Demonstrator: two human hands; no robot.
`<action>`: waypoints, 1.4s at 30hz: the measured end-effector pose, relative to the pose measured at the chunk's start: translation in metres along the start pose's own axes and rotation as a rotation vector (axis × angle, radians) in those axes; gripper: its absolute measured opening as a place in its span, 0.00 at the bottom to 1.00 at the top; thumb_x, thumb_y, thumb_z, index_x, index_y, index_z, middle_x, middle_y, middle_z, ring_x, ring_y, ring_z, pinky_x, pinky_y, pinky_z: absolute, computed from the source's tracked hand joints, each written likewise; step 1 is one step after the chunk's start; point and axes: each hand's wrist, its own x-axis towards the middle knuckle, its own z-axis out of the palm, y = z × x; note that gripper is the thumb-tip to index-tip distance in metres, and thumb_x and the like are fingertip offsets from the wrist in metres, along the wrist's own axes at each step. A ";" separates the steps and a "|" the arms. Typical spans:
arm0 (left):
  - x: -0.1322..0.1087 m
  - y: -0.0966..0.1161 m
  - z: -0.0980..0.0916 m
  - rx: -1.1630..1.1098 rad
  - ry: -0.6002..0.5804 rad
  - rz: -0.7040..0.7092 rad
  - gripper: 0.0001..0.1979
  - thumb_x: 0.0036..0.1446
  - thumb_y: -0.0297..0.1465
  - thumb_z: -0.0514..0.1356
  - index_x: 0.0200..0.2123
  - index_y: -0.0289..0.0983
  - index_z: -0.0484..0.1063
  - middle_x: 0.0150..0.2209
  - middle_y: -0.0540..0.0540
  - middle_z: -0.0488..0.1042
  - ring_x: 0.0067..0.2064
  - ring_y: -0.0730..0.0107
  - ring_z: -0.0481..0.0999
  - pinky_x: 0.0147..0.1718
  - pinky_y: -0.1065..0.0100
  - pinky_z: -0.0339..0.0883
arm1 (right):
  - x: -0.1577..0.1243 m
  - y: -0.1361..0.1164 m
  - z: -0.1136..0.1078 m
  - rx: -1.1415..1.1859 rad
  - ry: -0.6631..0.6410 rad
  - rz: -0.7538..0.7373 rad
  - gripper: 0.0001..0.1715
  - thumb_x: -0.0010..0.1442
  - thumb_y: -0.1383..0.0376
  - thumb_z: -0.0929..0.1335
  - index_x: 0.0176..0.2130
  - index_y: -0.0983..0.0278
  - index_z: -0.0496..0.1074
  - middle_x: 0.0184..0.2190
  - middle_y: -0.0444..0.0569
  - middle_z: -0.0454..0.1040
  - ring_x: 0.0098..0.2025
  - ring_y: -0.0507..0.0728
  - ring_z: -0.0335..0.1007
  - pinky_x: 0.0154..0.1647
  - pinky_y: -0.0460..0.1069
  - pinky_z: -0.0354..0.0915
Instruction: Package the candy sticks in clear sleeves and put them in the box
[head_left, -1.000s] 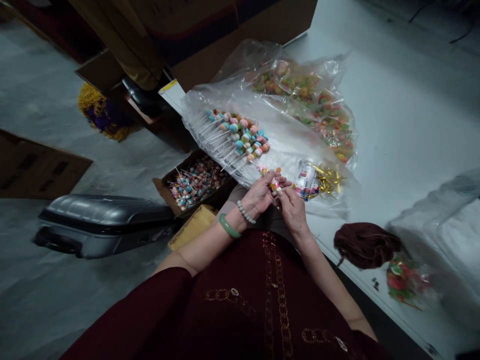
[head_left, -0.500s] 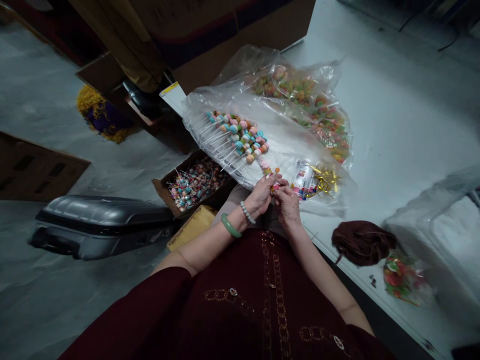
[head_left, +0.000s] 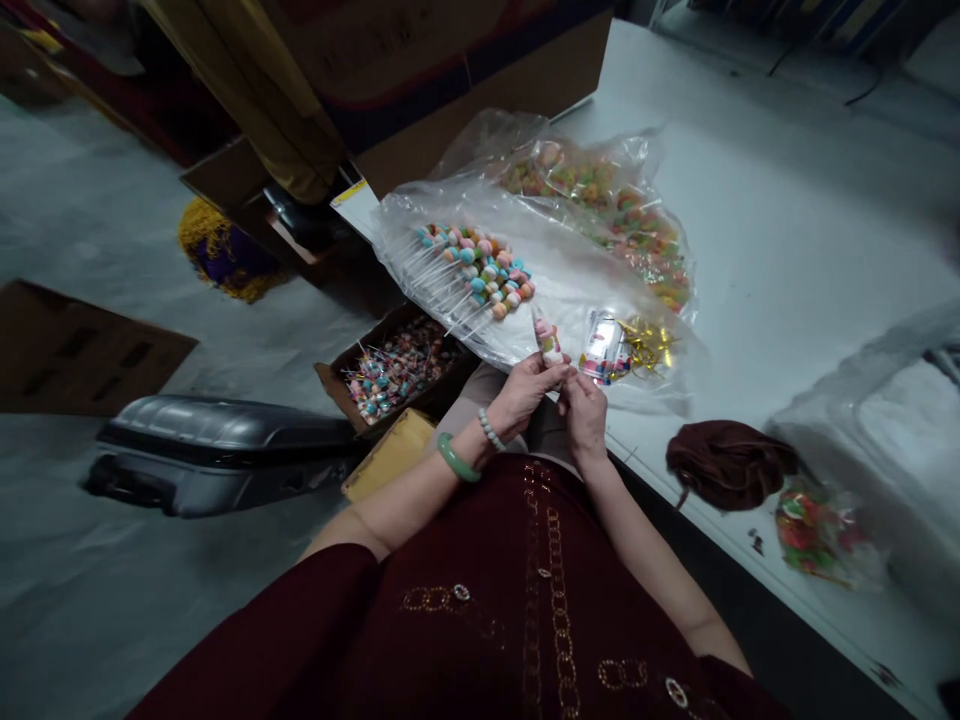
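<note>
A candy skewer (head_left: 548, 338) in a clear printed wrapper points up and away from me. My left hand (head_left: 523, 392), with a beaded bracelet and a green bangle, is closed around its lower end. My right hand (head_left: 586, 410) pinches at the bottom of the wrapper, its fingertips touching the left ones; whether a tie is between them I cannot make out. Beyond lie unwrapped candy skewers (head_left: 487, 270) on white sticks, spread on a plastic bag (head_left: 551, 225). To the right are a stack of printed clear wrappers (head_left: 602, 345) and gold twist ties (head_left: 651, 346).
A carton of wrapped candies (head_left: 326, 385) stands at my left knee, above a yellow box (head_left: 382, 462). Bags of colourful gummies (head_left: 630, 215) lie behind. A grey suitcase (head_left: 225, 440) is on the floor. Brown cloth (head_left: 727, 462) and a candy bag (head_left: 814, 530) lie right.
The candy skewer now stands higher out of my hands, with more of its wrapper showing. Both hands have gathered at its lower end. The view has shifted slightly.
</note>
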 end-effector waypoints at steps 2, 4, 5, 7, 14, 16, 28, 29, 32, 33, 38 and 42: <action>-0.003 -0.002 -0.004 -0.045 0.035 -0.048 0.16 0.41 0.33 0.73 0.31 0.33 0.73 0.28 0.49 0.75 0.31 0.75 0.72 0.37 0.70 0.65 | -0.010 0.006 -0.006 -0.267 0.072 -0.169 0.18 0.62 0.51 0.64 0.30 0.61 0.72 0.20 0.42 0.69 0.24 0.52 0.64 0.28 0.47 0.60; -0.005 -0.004 -0.009 -0.092 0.089 -0.079 0.13 0.44 0.32 0.72 0.28 0.33 0.72 0.27 0.48 0.75 0.29 0.75 0.72 0.35 0.70 0.65 | -0.020 0.011 -0.011 -0.467 0.079 -0.378 0.14 0.64 0.56 0.64 0.39 0.61 0.74 0.33 0.47 0.77 0.33 0.55 0.70 0.37 0.49 0.64; -0.006 -0.005 -0.011 -0.110 0.108 -0.088 0.12 0.45 0.32 0.71 0.27 0.32 0.71 0.27 0.48 0.74 0.29 0.75 0.71 0.34 0.70 0.65 | -0.024 0.013 -0.013 -0.534 0.056 -0.475 0.14 0.64 0.57 0.64 0.43 0.61 0.74 0.38 0.49 0.78 0.37 0.56 0.72 0.40 0.49 0.64; -0.009 -0.009 -0.014 -0.134 0.121 -0.102 0.12 0.47 0.31 0.70 0.26 0.32 0.71 0.25 0.48 0.74 0.28 0.75 0.71 0.33 0.70 0.65 | -0.031 0.017 -0.016 -0.635 0.016 -0.617 0.14 0.65 0.59 0.63 0.46 0.62 0.73 0.43 0.52 0.79 0.40 0.56 0.73 0.42 0.48 0.64; -0.034 -0.018 -0.007 -0.155 0.102 -0.082 0.09 0.49 0.28 0.69 0.28 0.32 0.70 0.26 0.49 0.73 0.28 0.76 0.71 0.32 0.72 0.65 | -0.046 0.021 -0.017 -0.706 0.094 -0.590 0.14 0.65 0.60 0.62 0.36 0.62 0.75 0.29 0.48 0.78 0.30 0.55 0.71 0.32 0.47 0.58; -0.042 -0.019 -0.006 -0.152 0.121 -0.072 0.09 0.49 0.27 0.68 0.29 0.32 0.70 0.27 0.49 0.73 0.28 0.76 0.71 0.32 0.72 0.65 | -0.049 0.020 -0.018 -0.606 0.090 -0.474 0.12 0.63 0.60 0.63 0.34 0.61 0.74 0.26 0.46 0.77 0.28 0.54 0.70 0.32 0.47 0.58; -0.079 -0.027 0.011 -0.088 0.024 0.111 0.16 0.39 0.30 0.74 0.28 0.32 0.70 0.22 0.54 0.70 0.25 0.81 0.67 0.28 0.75 0.60 | -0.072 0.002 -0.014 -0.696 0.242 -0.396 0.15 0.61 0.57 0.63 0.26 0.61 0.70 0.19 0.43 0.68 0.22 0.52 0.56 0.27 0.48 0.46; -0.079 -0.025 0.014 -0.092 -0.006 0.093 0.16 0.39 0.31 0.74 0.28 0.32 0.71 0.23 0.53 0.71 0.25 0.81 0.67 0.28 0.75 0.60 | -0.073 0.000 -0.015 -0.697 0.269 -0.403 0.16 0.61 0.57 0.63 0.27 0.61 0.71 0.19 0.44 0.69 0.22 0.52 0.56 0.27 0.48 0.46; -0.077 -0.021 0.020 -0.091 -0.057 -0.027 0.16 0.43 0.34 0.73 0.29 0.32 0.71 0.24 0.51 0.72 0.26 0.79 0.69 0.28 0.74 0.62 | -0.072 0.002 -0.021 -0.633 0.324 -0.367 0.15 0.61 0.56 0.65 0.28 0.61 0.71 0.21 0.44 0.71 0.23 0.52 0.60 0.28 0.47 0.48; -0.076 -0.021 0.020 -0.087 -0.058 -0.074 0.16 0.45 0.36 0.72 0.28 0.32 0.71 0.23 0.51 0.72 0.25 0.78 0.69 0.28 0.74 0.62 | -0.071 0.004 -0.024 -0.622 0.343 -0.357 0.14 0.60 0.56 0.66 0.27 0.61 0.71 0.21 0.44 0.72 0.23 0.52 0.61 0.28 0.47 0.49; -0.067 -0.030 0.015 -0.086 -0.013 -0.089 0.16 0.44 0.37 0.72 0.31 0.32 0.74 0.25 0.49 0.74 0.27 0.77 0.71 0.30 0.73 0.65 | -0.068 0.019 -0.031 -0.647 0.341 -0.365 0.14 0.59 0.56 0.66 0.26 0.60 0.70 0.20 0.43 0.72 0.22 0.51 0.61 0.28 0.46 0.50; -0.062 -0.043 0.018 -0.103 0.017 0.050 0.15 0.42 0.31 0.73 0.34 0.32 0.76 0.30 0.50 0.76 0.31 0.78 0.72 0.38 0.74 0.65 | -0.063 0.021 -0.030 -0.747 0.352 -0.376 0.17 0.61 0.58 0.63 0.24 0.61 0.69 0.18 0.43 0.69 0.21 0.51 0.58 0.26 0.47 0.47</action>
